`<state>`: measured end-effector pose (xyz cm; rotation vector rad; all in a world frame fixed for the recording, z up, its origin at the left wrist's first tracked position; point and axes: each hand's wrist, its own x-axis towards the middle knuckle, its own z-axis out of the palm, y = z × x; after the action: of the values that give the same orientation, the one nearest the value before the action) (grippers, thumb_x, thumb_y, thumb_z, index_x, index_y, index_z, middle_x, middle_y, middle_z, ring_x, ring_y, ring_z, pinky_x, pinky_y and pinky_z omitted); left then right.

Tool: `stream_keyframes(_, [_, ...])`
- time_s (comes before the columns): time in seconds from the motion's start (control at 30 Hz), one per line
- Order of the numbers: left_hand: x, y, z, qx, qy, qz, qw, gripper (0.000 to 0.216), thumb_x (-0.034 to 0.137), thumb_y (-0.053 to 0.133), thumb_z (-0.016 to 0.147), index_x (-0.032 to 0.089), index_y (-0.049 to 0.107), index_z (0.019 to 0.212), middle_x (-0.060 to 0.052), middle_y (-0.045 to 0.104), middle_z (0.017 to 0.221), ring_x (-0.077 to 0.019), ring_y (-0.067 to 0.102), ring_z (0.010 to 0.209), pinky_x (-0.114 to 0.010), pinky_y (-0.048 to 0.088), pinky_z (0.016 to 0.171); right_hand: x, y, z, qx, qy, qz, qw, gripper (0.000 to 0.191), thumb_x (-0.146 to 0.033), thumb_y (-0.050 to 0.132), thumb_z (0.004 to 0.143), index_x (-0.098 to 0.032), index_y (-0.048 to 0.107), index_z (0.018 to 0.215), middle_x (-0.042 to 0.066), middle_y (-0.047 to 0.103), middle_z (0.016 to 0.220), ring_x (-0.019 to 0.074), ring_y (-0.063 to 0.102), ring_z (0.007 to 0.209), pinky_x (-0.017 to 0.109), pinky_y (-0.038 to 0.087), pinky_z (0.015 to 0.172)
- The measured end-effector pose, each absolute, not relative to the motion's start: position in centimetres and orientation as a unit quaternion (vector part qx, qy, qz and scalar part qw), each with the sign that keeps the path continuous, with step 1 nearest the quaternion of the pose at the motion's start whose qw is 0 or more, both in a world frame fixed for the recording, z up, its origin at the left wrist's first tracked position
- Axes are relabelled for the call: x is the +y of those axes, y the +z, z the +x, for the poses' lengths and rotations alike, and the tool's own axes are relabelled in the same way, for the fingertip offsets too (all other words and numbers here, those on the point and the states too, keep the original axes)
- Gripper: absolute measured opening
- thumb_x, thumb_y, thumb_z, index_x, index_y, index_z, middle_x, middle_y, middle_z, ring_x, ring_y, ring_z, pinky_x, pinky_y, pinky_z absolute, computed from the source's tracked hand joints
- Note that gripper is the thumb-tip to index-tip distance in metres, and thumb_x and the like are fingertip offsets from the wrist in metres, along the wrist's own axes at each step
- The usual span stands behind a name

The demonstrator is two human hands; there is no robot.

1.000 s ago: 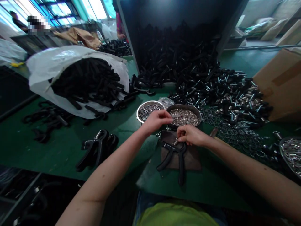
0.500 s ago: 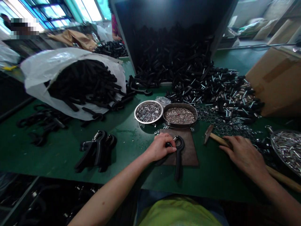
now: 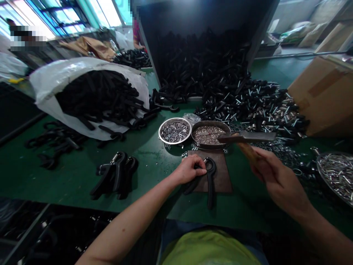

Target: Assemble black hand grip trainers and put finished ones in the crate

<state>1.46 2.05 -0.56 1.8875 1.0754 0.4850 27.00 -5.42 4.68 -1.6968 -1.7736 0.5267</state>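
A black hand-grip exerciser (image 3: 210, 180) lies on a brown pad (image 3: 222, 176) near the table's front edge. My left hand (image 3: 191, 169) is closed over its top end and presses it onto the pad. My right hand (image 3: 278, 180) is wrapped round the wooden handle of a hammer (image 3: 246, 137), which is raised with its metal head hanging above the dark bowl (image 3: 211, 134) of small metal parts.
A steel bowl (image 3: 174, 131) of nuts sits beside the dark bowl. Assembled grips (image 3: 116, 176) lie at left. A white sack (image 3: 88, 92) of black handles, a big heap of black parts (image 3: 242, 95), a cardboard box (image 3: 328, 95) and a tray of pins (image 3: 338, 175) ring the green table.
My left hand came from the bowls down onto the grip. My right hand left the grip, reached the hammer lying at right, closed on its handle and lifted it.
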Motion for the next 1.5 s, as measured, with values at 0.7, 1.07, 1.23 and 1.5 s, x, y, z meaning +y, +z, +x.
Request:
stream_keyframes(0.7, [3.6,0.2,2.6,0.454,0.077,0.701,0.545,0.007,0.02,0.067,0.064,0.016,0.062,0.067,0.002,0.059,0.067,-0.0126,0.053,0.064,-0.023,0.039,0.062,-4.5,3.6,25.7,-0.733,0.183,-0.614,0.23,0.039,-0.031,0.029,0.096,-0.022,0.052,0.125,0.005,0.067,0.112,0.0189,0.066,0.095,0.03,0.052,0.077])
stream_keyframes(1.07, [3.5,-0.1,2.9,0.465,0.091,0.676,0.565,0.011,0.023,0.067,0.063,0.015,0.06,0.066,0.004,0.056,0.062,-0.0101,0.049,0.058,-0.022,0.036,0.058,-6.1,3.6,25.9,-0.722,0.201,-0.618,0.236,0.038,-0.033,0.031,0.095,-0.021,0.055,0.123,0.005,0.07,0.091,0.0164,0.066,0.075,0.025,0.048,0.061])
stream_keyframes(1.23, [3.2,-0.8,2.7,0.466,0.118,0.673,0.562,0.012,0.022,0.069,0.062,0.015,0.061,0.066,0.003,0.057,0.062,-0.0095,0.049,0.056,-0.021,0.037,0.056,-6.8,4.7,25.2,-0.733,0.198,-0.597,0.257,0.039,-0.032,0.03,0.095,-0.019,0.054,0.123,0.004,0.068,0.085,0.0152,0.064,0.069,0.024,0.047,0.058])
stream_keyframes(1.5, [2.2,-1.5,2.1,0.468,0.166,0.71,0.499,0.011,0.023,0.069,0.065,0.016,0.063,0.071,0.002,0.06,0.072,-0.0116,0.054,0.067,-0.023,0.041,0.066,-7.7,5.2,24.9,-0.732,0.196,-0.601,0.253,0.039,-0.033,0.03,0.094,-0.018,0.056,0.12,0.005,0.069,0.085,0.016,0.064,0.067,0.025,0.048,0.056])
